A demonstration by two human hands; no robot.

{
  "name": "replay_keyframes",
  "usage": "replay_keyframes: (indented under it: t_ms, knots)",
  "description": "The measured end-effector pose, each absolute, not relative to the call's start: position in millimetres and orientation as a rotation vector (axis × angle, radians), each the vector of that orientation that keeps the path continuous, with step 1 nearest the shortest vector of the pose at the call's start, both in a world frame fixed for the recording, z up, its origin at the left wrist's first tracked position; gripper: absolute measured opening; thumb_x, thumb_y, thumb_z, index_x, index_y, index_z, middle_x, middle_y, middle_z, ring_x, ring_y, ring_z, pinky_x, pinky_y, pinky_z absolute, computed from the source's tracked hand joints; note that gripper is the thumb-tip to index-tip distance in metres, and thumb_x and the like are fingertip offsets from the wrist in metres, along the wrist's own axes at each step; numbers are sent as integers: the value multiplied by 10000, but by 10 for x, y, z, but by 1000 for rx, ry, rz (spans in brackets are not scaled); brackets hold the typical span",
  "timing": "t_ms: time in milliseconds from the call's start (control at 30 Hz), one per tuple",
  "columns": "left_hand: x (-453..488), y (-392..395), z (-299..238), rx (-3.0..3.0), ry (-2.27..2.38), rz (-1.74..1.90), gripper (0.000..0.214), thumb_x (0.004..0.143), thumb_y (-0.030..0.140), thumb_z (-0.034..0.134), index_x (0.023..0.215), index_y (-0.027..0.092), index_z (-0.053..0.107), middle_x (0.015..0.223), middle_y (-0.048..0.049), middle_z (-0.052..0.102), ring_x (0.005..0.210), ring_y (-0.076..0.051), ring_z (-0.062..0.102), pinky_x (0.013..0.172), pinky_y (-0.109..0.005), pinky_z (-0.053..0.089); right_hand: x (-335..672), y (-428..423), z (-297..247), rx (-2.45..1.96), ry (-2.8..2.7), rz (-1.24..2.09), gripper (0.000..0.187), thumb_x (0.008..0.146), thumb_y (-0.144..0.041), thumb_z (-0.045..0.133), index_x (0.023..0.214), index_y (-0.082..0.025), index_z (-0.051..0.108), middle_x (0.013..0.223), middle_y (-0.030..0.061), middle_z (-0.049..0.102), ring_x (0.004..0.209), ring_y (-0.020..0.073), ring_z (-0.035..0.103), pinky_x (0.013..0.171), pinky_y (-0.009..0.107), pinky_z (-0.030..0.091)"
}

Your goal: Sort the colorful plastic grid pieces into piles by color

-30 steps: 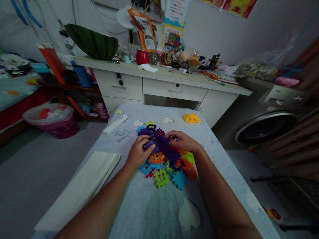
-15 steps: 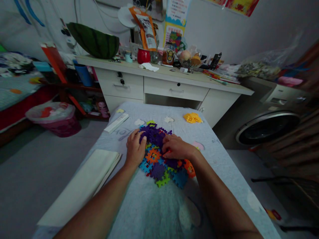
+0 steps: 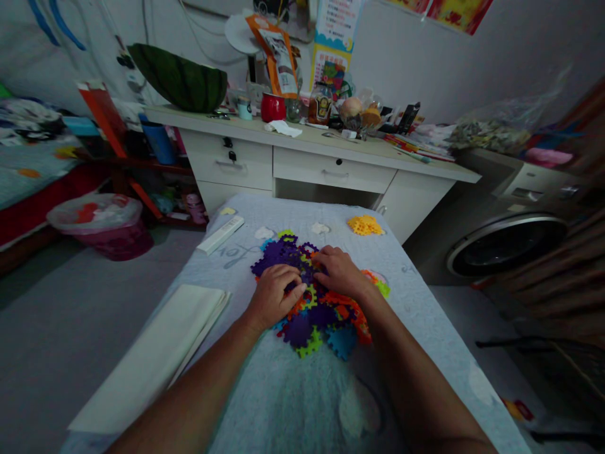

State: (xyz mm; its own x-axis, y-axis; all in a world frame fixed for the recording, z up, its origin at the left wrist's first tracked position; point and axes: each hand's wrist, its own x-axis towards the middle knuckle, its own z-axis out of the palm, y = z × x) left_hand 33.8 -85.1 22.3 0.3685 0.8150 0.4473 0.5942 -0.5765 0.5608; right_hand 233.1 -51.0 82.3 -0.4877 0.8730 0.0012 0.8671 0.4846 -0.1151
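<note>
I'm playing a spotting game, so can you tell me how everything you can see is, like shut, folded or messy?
Colourful pieces: jumbled in a pile
Left hand: bent over the pile, grip unclear
Right hand: bent over the pile, grip unclear
Yellow pieces: heaped separately
White sheet: folded
Watermelon: cut
Left top drawer: shut
Middle drawer: shut
Pink bin: bag-lined, things inside
Washing machine door: looks shut

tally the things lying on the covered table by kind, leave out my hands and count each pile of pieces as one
Piles of pieces: 2, the mixed pile and the yellow pile
Folded sheet: 1
Long white item: 1
Total: 4
</note>
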Motion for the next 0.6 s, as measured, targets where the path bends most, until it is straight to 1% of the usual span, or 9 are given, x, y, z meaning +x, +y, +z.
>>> replay_keyframes:
  t_ms: [67,100,200,233,300,333,400,533,600]
  knots:
    - [342,-873,249,2358,1203,962,273,940,385,457,827,211,633,875,-36,688,894,-198,615,870,-375,425,2317,-480,735,-1406,-2674,220,351,869,-261,564,1212,-212,618,1241,103,586,1138,237,530,929,360,414]
    - [339,-877,257,2366,1198,943,276,946,378,444,832,211,632,841,-31,685,859,-192,615,855,-372,423,2325,-462,708,-1385,-2685,245,342,866,-232,554,1202,-210,617,1235,98,587,1137,228,527,931,353,410]
    - [307,-854,250,2377,1263,958,245,935,344,451,850,216,641,856,-28,697,872,-192,618,897,-390,412,2420,-403,689,-1554,-2667,253,261,823,-179,548,1066,-185,644,1149,99,614,1056,224,553,886,339,417]
    - [291,-836,235,2376,1317,978,221,922,330,467,857,219,647,891,-31,705,917,-200,619,939,-409,399,2473,-383,695,-1643,-2655,252,238,803,-178,558,1024,-179,647,1132,102,620,1026,227,563,862,332,421]
    - [260,-789,192,2344,1485,1023,173,880,305,511,909,234,667,1012,-39,714,1089,-236,587,1039,-469,337,2602,-344,708,-1789,-2641,285,211,772,-184,582,971,-175,651,1107,108,631,980,228,579,809,311,424]
    - [248,-765,166,2309,1582,1021,180,858,302,533,951,245,676,1099,-43,705,1180,-260,549,1075,-508,295,2673,-327,712,-1830,-2640,324,195,761,-182,589,944,-174,656,1078,105,642,951,222,587,782,297,423]
    - [232,-723,115,2225,1729,956,236,831,336,559,1017,265,686,1254,-52,653,1286,-304,476,1099,-570,247,2816,-294,713,-1842,-2621,448,169,740,-152,585,889,-174,661,986,84,665,870,196,599,727,268,418]
    - [235,-693,65,2143,1850,851,383,831,416,547,1163,265,661,1396,-86,553,1354,-341,401,1110,-590,248,3071,-196,686,-1714,-2402,688,201,710,-110,553,865,-178,661,840,25,677,749,150,592,663,237,417]
    - [240,-696,63,2140,1878,833,437,834,437,537,1217,252,639,1432,-105,513,1377,-356,367,1113,-600,244,3180,-94,645,-1684,-2242,686,193,721,-132,538,862,-178,662,808,17,675,734,150,590,673,246,432]
